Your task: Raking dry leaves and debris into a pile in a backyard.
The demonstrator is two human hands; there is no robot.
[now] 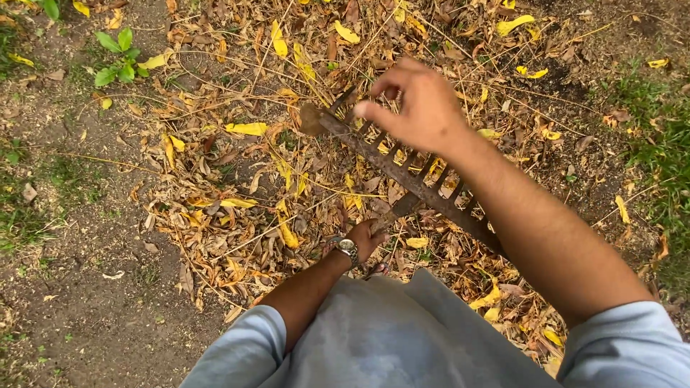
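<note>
Holding a rusty metal rake head point(402, 176) upturned over the ground, the person works at its teeth in the head view. The left hand point(363, 241), with a wristwatch point(348, 248) on the wrist, is closed around the lower part where the rake head meets its handle, and this part is mostly hidden by the hand. The right hand point(417, 108) is up at the far end of the toothed bar, the fingers point(392, 80) curled and pinched together at the teeth; I cannot tell if they grip a leaf or only the metal. The two hands are well apart, one at each end of the tool. Judging from the picture, the cleaning of the teeth is partly done: the near teeth look mostly free, but some yellow leaves still seem to sit between the teeth in the middle. A thick pile of dry brown and yellow leaves point(244, 194) lies under the rake, not yet gathered away, with bare soil point(86, 287) to the left and a small green plant point(118, 61) at the top left. No packages, labels or signs are seen anywhere.
</note>
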